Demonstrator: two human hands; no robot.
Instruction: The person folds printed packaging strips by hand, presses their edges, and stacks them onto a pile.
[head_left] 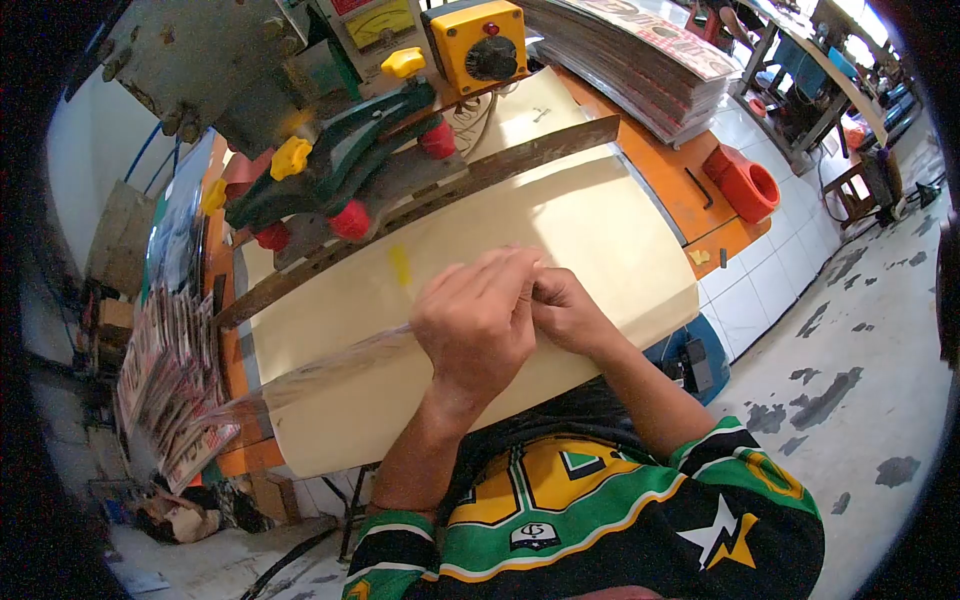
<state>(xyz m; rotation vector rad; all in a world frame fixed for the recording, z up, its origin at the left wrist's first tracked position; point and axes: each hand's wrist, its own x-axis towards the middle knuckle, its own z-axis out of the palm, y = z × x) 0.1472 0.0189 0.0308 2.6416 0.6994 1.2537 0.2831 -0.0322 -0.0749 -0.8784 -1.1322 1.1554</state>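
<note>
Green-black-yellow jersey [600, 530], perhaps dark trousers [555, 422]

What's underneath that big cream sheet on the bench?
Orange tabletop shows beyond the left and right ends of the cream sheet. Whatever lies directly beneath the sheet, including below the left hand and right hand, is covered.

Wearer's hands [475, 325]: two are showing, middle
Yellow knobs [291, 158]: three are showing clearly, far left
Red feet [350, 220]: three are showing, far left
Yellow box [475, 45]: one is standing, far
Red ring [740, 185]: one is resting, right
Hex key [699, 188]: one is lying, right
Printed stacks [640, 60]: two are showing, left and far right
</note>
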